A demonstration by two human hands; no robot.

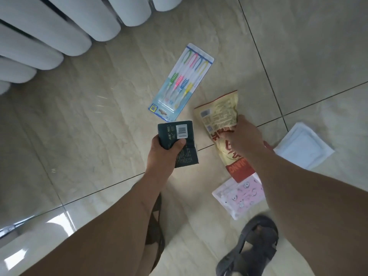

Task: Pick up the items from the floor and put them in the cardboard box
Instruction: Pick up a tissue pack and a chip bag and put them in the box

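Toothbrush pack [180,82], snack bag [221,124], perhaps tissues [303,145], floor-strewn.

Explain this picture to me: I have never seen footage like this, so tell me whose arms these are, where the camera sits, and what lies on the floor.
There is no machine here. A person wears a camera on the head, looking down at their own two hands. The left hand grips a dark green packet. The right hand pinches a yellow and red snack bag. On the tiled floor lie a toothbrush pack, a pink patterned pouch and a white pad. A sandalled foot shows below. The cardboard box is not in view.
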